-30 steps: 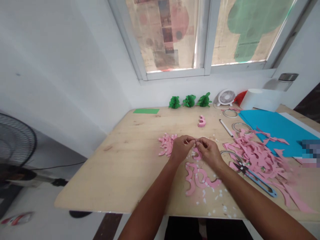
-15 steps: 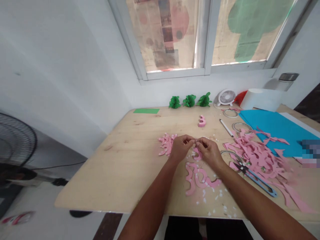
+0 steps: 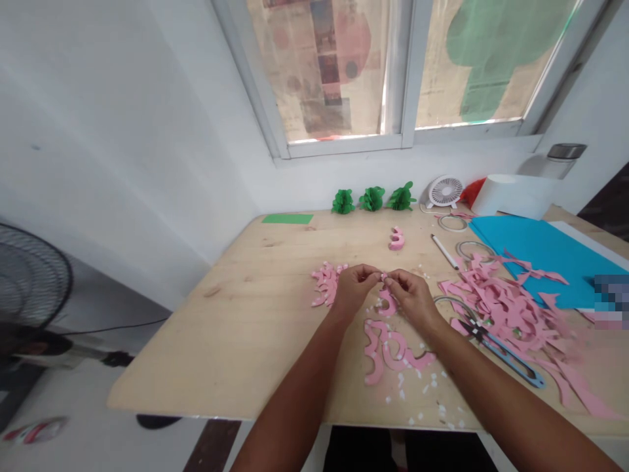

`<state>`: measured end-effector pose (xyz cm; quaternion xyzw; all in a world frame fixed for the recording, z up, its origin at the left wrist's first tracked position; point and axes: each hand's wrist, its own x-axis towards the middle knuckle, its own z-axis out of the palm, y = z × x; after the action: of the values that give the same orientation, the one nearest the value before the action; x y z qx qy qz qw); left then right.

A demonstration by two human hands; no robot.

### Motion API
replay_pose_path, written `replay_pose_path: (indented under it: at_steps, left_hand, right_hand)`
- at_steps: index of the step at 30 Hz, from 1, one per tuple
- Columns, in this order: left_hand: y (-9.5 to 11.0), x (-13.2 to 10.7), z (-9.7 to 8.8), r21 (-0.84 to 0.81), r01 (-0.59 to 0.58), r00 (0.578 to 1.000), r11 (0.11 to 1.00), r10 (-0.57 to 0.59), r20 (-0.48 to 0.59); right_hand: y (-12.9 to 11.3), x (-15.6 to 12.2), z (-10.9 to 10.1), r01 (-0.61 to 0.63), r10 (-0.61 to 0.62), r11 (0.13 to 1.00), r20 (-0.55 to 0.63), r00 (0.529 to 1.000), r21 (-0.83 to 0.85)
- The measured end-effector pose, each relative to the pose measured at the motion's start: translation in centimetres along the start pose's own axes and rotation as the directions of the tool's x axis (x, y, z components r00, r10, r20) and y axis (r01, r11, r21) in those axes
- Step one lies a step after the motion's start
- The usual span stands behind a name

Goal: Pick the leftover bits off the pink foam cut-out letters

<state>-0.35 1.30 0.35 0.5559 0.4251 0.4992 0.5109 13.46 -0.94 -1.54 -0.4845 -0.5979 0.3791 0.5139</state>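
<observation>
Near the far-left corner of the worktop (image 3: 230, 354) lies a flat green strip (image 3: 287, 218), smooth and straight-edged. Further right, well in from the left edge, a heap of wavy pink cutouts (image 3: 325, 285) sits close beside the left hand (image 3: 356, 287), whose wrist could brush it apart on a careless sweep. That hand's thumb and fingers are pinched together, meeting the right hand (image 3: 413, 295), likewise pinched, over a small pink piece (image 3: 384, 276); the fingertips hide most of it. Thin and soft-looking, it could crease or tear if the two pinches pull unevenly. Toward the near edge, loose pink arcs (image 3: 401, 344) overlap, and white flecks (image 3: 401, 380) scattered around them might cling to the wrong surface or drop off that edge. Beyond the hands, toward the far edge, stands a neat, thick-looking scalloped pink stack (image 3: 397, 245). Right of the right forearm, a blue-handled cutter (image 3: 496, 344) with dark metal blades lies against curled, ribbon-like offcuts (image 3: 511, 301); a forearm swinging right could nudge it and drag the tangle along.
</observation>
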Motion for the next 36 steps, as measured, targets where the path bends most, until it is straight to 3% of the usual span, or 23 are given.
replay_pose_path:
  at_steps: [6,20,28,32,36]
  left_hand:
    - [-0.1,0.0,0.1,0.007,-0.018,1.0,1.0,0.018,-0.021]
    - [-0.8,0.1,0.3,0.084,-0.063,0.997,0.994,0.067,-0.036]
    - [-0.7,0.2,-0.3,0.143,-0.023,0.992,0.989,0.041,-0.123]
    - [-0.9,0.3,-0.6,0.194,0.011,0.993,0.981,0.012,-0.115]
    - [-0.9,0.3,-0.4,0.107,0.03,0.997,0.994,-0.022,-0.071]
  right_hand:
    - [-0.1,0.2,0.0,-0.042,0.043,0.998,-0.014,0.999,0.038]
    - [0.1,0.1,0.0,-0.02,0.02,1.0,-0.004,1.0,0.0]
    - [0.7,0.4,0.1,-0.147,0.16,0.968,-0.048,0.986,0.205]
    - [0.1,0.3,-0.1,-0.193,0.212,0.944,-0.044,0.976,0.268]
    - [-0.9,0.3,-0.2,-0.206,0.23,0.941,-0.061,0.971,0.268]
